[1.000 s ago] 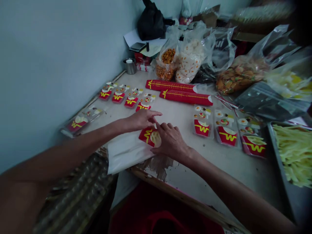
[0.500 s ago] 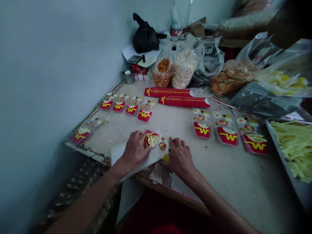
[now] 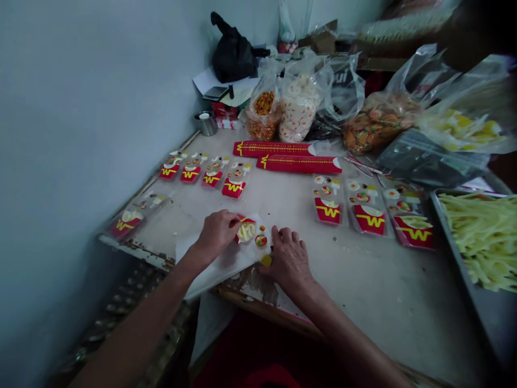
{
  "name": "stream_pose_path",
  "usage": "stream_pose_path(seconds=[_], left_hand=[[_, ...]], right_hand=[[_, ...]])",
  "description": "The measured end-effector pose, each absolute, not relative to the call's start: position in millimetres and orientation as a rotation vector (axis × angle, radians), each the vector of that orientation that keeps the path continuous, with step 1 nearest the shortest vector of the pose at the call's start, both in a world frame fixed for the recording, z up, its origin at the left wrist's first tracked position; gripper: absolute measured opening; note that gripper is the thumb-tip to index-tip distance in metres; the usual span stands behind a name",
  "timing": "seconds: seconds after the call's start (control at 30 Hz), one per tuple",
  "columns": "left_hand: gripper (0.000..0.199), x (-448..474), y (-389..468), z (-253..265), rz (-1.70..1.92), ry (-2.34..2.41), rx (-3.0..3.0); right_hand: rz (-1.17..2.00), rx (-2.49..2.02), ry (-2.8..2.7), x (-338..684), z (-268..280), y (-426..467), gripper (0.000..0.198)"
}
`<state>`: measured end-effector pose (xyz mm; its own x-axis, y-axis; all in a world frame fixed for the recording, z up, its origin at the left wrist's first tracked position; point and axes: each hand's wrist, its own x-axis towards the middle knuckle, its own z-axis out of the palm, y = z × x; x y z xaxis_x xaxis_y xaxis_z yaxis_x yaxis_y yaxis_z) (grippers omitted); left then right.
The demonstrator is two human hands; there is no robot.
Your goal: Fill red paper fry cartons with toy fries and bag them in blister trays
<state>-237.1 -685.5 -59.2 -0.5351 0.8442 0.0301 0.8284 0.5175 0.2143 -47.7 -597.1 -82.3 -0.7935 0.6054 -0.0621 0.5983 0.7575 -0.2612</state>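
Observation:
My left hand is closed in a pinch, its fingertips at the edge of a small red fries box with pale fries in it. The box lies on a clear decorated case over a white sheet at the table's front edge. A small round food piece and a yellow piece sit beside the box on the same case. My right hand has bent fingers and grips the right end of this case, the thumb near the yellow piece. The exact fingertip contact is hidden.
Several similar decorated cases stand in rows at left and right. Two long red stacks lie behind. Plastic bags of small pieces line the back. A metal tray of pale strips is at right; a wall rises at left.
My left hand has drawn back slightly from over the fries box and now pinches at its edge. The right hand keeps its place on the case. The whole view has shifted a little.

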Motion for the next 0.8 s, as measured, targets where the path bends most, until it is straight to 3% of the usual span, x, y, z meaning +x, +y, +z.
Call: stream_pose_path(seconds=[0.2,0.3,0.43,0.5,0.57,0.7,0.8], left_hand=[[0.026,-239.9,-687.0,-57.3,0.198,2.672,1.587],[0.019,-212.2,-685.1,-52.9,0.107,2.754,1.711],[0.017,-165.8,-688.7,-39.1,0.289,2.732,1.84],[0.018,-160.7,-690.5,-33.2,0.428,2.787,1.721],[0.018,-169.6,-690.6,-30.9,0.538,2.855,1.579],[0.015,-191.0,-685.8,-35.5,0.633,2.815,1.514],[0.016,-180.6,-680.3,-39.1,0.68,2.796,1.498]], right_hand=[[0.446,-0.955,-2.888,-46.1,-83.6,-597.7,0.097],[0.431,-0.93,-2.856,-49.5,-73.2,-603.3,0.095],[0.53,-0.786,-2.746,-56.5,-55.5,-605.1,0.087],[0.743,-0.762,-2.568,-55.3,-54.8,-599.6,0.098],[1.17,-0.836,-2.292,-49.9,-60.9,-592.1,0.102],[2.212,-0.917,-1.622,-40.9,-79.5,-583.8,0.067],[2.365,-0.891,-1.344,-47.2,-89.1,-586.6,0.048]])
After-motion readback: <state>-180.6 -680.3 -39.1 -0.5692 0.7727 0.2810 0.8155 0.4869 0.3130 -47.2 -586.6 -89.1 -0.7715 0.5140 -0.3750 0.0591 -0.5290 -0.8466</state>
